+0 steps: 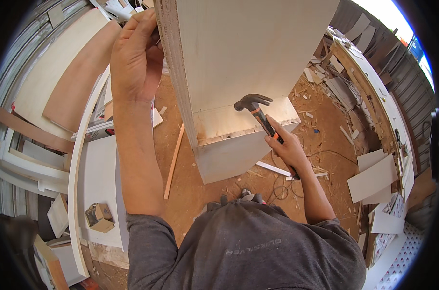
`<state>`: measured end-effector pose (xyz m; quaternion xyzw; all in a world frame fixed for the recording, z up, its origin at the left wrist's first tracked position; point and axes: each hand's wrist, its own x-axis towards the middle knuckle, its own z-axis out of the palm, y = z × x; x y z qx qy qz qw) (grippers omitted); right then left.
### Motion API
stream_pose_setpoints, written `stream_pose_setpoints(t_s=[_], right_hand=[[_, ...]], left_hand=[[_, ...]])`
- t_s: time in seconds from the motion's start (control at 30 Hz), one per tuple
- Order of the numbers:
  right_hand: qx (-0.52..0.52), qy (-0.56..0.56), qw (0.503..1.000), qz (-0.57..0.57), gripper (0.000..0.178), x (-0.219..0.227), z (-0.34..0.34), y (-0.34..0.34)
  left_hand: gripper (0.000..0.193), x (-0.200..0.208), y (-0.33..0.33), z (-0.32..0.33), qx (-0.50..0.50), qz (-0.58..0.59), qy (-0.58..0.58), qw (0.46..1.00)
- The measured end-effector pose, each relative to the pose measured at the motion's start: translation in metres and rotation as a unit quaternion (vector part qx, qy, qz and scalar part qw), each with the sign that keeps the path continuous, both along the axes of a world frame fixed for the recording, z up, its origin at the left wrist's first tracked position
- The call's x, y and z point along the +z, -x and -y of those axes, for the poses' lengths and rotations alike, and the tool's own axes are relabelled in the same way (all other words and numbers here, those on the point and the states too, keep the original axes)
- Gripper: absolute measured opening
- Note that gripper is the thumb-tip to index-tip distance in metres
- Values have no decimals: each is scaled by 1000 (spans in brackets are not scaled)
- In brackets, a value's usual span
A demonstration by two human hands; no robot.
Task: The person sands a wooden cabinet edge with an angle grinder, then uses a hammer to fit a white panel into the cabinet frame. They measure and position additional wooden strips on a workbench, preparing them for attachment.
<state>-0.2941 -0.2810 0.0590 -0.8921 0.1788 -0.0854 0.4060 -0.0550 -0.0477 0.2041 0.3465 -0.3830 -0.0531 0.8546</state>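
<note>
A claw hammer (264,122) with a black and orange handle is gripped in my right hand (291,149), its head pointing up and to the left, apart from the wood. In front of me stands a tall pale wooden cabinet-like piece (248,48), with a box-shaped lower part (239,152). My left hand (132,60) is raised at the far upper left, beside the rough edge (173,72) of the tall panel. Its fingers are curled together in a pinch; what they hold, if anything, is hidden.
A white bench (98,169) on the left bears a small opened cardboard box (99,216). Boards (79,82) lean behind it. Offcuts and a cable (280,188) litter the brown floor. Along the right runs a wooden workbench (369,79), with loose white sheets (374,179) by it.
</note>
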Motion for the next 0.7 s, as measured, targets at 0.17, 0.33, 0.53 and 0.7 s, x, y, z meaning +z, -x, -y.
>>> stream_pose_setpoints(t_s=[0.17, 0.33, 0.53, 0.7], right_hand=[[108, 186, 976, -44, 53, -1, 35, -24], [202, 221, 952, -56, 47, 1, 65, -56], [314, 267, 911, -3, 47, -5, 101, -92], [350, 265, 897, 59, 41, -22, 123, -105]], left_hand=[[18, -7, 5, -5, 37, -21, -57, 997], [24, -57, 10, -11, 228, -65, -135, 962], [41, -188, 67, -22, 316, -97, -299, 895], [38, -231, 110, 22, 344, -134, -336, 866]])
